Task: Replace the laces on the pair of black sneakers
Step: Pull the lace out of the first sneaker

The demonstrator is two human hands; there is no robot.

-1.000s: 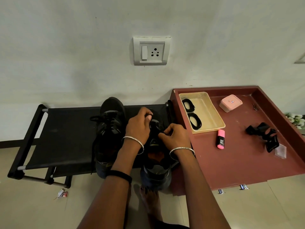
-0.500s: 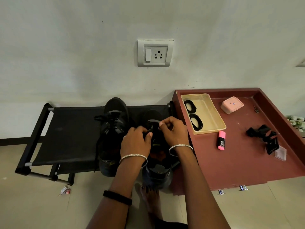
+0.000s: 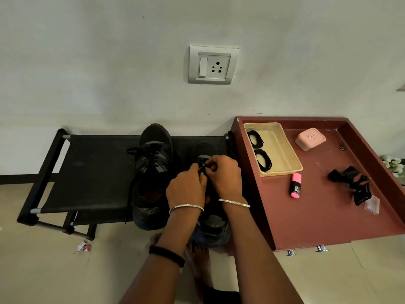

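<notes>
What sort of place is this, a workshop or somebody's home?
Probably a home, perhaps by the entrance: a low black shoe rack stands on a tiled floor against a plain wall with a switch-and-socket plate, and a bare foot shows below the sneakers.

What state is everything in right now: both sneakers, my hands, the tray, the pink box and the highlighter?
Left sneaker: laced, ends hanging loose.
Right sneaker: lace held by both hands.
Left hand: fingers pinching the lace.
Right hand: fingers pinching the lace.
Tray: holds two coiled laces.
Pink box: lid shut.
Highlighter: capped, lying flat.
</notes>
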